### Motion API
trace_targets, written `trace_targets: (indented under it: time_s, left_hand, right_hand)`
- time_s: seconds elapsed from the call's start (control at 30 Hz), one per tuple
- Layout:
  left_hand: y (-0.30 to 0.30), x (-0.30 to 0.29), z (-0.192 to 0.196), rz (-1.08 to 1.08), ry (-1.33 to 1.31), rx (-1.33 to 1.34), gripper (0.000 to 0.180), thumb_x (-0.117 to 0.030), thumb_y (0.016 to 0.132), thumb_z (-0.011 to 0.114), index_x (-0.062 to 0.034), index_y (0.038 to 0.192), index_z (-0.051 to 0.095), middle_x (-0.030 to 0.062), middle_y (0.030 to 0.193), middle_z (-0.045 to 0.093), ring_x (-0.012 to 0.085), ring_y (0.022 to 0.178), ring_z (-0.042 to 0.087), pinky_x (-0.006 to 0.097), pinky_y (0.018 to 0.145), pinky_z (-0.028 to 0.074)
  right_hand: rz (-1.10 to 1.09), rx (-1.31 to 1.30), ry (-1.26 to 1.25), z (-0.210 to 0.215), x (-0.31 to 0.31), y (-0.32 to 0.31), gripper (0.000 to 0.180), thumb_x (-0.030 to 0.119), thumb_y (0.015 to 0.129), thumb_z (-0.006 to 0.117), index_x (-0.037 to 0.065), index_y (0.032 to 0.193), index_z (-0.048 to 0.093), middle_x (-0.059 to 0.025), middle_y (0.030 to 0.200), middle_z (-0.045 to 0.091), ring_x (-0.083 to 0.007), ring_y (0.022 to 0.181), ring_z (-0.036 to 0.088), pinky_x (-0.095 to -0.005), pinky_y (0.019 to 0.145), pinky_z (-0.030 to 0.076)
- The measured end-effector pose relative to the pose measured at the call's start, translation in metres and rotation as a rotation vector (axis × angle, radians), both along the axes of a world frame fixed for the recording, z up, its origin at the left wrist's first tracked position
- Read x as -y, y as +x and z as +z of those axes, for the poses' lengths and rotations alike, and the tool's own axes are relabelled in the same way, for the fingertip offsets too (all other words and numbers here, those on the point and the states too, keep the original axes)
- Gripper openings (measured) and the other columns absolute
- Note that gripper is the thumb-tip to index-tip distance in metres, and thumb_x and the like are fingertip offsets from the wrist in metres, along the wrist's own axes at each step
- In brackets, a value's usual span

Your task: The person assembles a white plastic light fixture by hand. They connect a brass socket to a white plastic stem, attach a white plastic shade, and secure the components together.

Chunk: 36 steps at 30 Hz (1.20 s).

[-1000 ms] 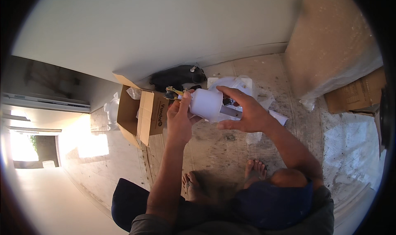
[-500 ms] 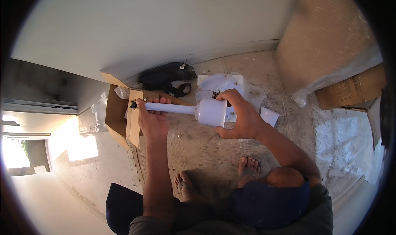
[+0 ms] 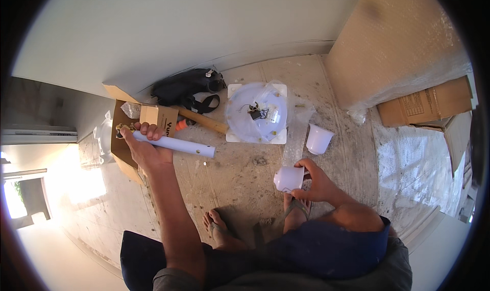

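Observation:
My left hand (image 3: 148,149) is wrapped round a white ceiling fan downrod (image 3: 189,146), whose bare end with a screw hole points right. Brass-coloured fittings show at the rod's other end, beside my thumb. Lower down on the right, my right hand (image 3: 319,183) grips a white cup-shaped canopy (image 3: 289,178) above my foot, apart from the rod. A second white canopy (image 3: 320,140) lies on the floor beyond it. Straight ahead, a round white fan motor (image 3: 240,112) sits in plastic film on white foam, dark wires bunched at its middle.
An open cardboard box (image 3: 120,148) stands at the left, with a wooden handle (image 3: 206,121) and a black bag (image 3: 181,88) near it. Bubble wrap (image 3: 297,140) lies right of the motor. A tall wrapped carton (image 3: 398,51) and a smaller carton (image 3: 431,104) stand at the right.
The canopy has come off the downrod. My right hand has carried it down toward me, while my left hand with the rod has shifted left; the motor's wires are now uncovered to view.

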State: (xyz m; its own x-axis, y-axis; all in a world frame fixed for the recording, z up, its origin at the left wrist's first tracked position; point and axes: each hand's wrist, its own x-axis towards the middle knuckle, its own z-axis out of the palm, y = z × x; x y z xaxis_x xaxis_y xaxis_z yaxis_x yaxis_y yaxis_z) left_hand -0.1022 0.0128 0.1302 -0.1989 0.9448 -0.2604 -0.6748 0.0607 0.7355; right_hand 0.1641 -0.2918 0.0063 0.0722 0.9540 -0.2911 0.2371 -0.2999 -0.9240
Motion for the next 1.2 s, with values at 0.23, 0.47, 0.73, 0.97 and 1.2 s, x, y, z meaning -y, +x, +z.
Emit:
trace_targets:
  time_s: [0.23,0.47,0.73,0.97,1.2]
  left_hand:
    - [0.022,0.031,-0.034,-0.216,-0.095,0.059,0.039,-0.045,0.101,0.055,-0.0062,0.098,0.052,0.0025,0.079,0.046,0.0126,0.069,0.044,0.03,0.068,0.045]
    - [0.043,0.053,-0.065,-0.358,-0.119,0.135,0.043,-0.043,0.103,0.051,0.0,0.105,0.052,0.0149,0.097,0.061,0.0315,0.1,0.062,0.048,0.101,0.049]
    - [0.052,0.054,-0.05,-0.359,-0.046,0.049,0.046,-0.043,0.107,0.043,0.0019,0.115,0.049,0.0287,0.124,0.06,0.0403,0.125,0.056,0.052,0.111,0.044]
    - [0.061,0.065,-0.05,-0.397,0.002,0.061,0.043,-0.041,0.108,0.042,0.0006,0.117,0.048,0.0311,0.132,0.054,0.0396,0.13,0.053,0.051,0.113,0.042]
    - [0.082,0.094,-0.038,-0.53,0.2,-0.071,0.045,-0.041,0.108,0.042,0.0017,0.122,0.047,0.0327,0.137,0.051,0.0416,0.135,0.048,0.054,0.116,0.036]
  right_hand:
    - [-0.124,0.322,-0.122,-0.036,0.024,0.027,0.068,0.043,0.071,0.089,0.003,0.117,0.059,-0.0131,0.1,0.063,-0.0247,0.096,0.065,-0.0361,0.082,0.054]
    - [-0.78,0.394,-0.214,-0.08,0.008,0.066,0.067,0.04,0.073,0.089,-0.005,0.113,0.061,-0.0129,0.09,0.068,-0.0212,0.085,0.067,-0.0351,0.075,0.054]
    - [-0.64,0.263,0.129,-0.072,-0.022,0.049,0.077,0.029,0.071,0.085,-0.004,0.131,0.05,-0.0198,0.125,0.055,-0.0336,0.11,0.063,-0.0419,0.088,0.054]
    - [-0.112,0.461,0.213,0.038,-0.043,0.002,0.082,0.019,0.066,0.084,0.001,0.138,0.048,-0.0197,0.129,0.049,-0.0371,0.116,0.057,-0.0436,0.096,0.051]
    - [-0.121,0.042,0.352,0.033,-0.05,-0.004,0.082,0.016,0.069,0.087,0.002,0.141,0.048,-0.0173,0.132,0.049,-0.0311,0.121,0.056,-0.0398,0.1,0.05]
